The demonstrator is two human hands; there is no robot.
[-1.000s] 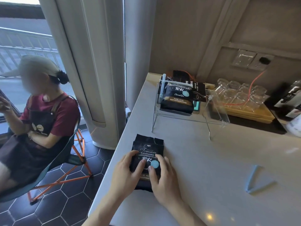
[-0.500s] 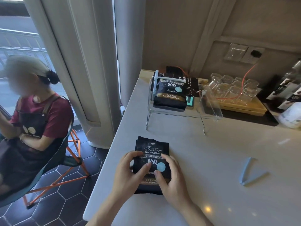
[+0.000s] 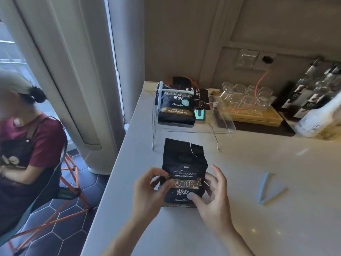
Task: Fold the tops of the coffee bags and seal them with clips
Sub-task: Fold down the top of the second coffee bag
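The coffee bag is up off its back now, a second ago it lay flat on the white counter under both palms, and now it stands on its base near the front edge with its torn, ragged top open to the ceiling. The left hand pinches the bag's left side between thumb and curled fingers; the right hand has its thumb pressed on the front label while the other fingers spread loosely behind the right side, a light steadying hold rather than a clamp. That changes the job: with the bag upright the top flap is free to be flattened and rolled down, which looks like the step coming. The blue clip lies open in a V on the counter, well apart to the right, untouched. Back on the clear acrylic stand sits another coffee bag, a pale clip already across its top.
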